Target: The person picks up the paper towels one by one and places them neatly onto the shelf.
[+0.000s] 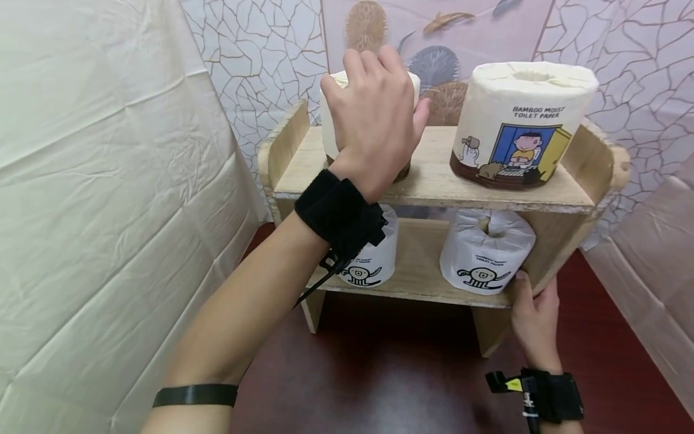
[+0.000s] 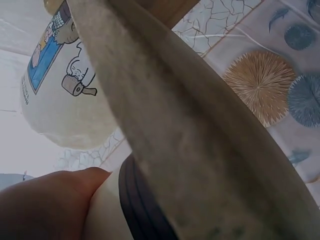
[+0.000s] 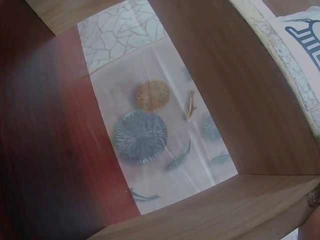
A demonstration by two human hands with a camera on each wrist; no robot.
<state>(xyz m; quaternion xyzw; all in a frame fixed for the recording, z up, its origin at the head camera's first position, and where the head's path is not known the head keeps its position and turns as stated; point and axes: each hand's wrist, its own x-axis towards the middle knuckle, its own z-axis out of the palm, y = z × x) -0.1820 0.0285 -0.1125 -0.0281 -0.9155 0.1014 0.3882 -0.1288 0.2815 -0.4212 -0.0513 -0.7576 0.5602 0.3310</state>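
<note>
On the upper tier of a small wooden shelf, a cream wrapped toilet paper roll stands at the left. My left hand grips it from above, fingers over its top and thumb down its right side; the hand covers most of the wrapper. In the left wrist view, the roll's dark lower band shows beside my hand. Down at the right, my right hand holds the shelf's side panel near the lower tier, thumb at the front and fingers round the outer side.
Another cream toilet paper roll with a cartoon print stands upper right. Two white wrapped rolls sit below, one right and one left, partly behind my left wrist. Cloth hangs on the left; dark red floor lies underneath.
</note>
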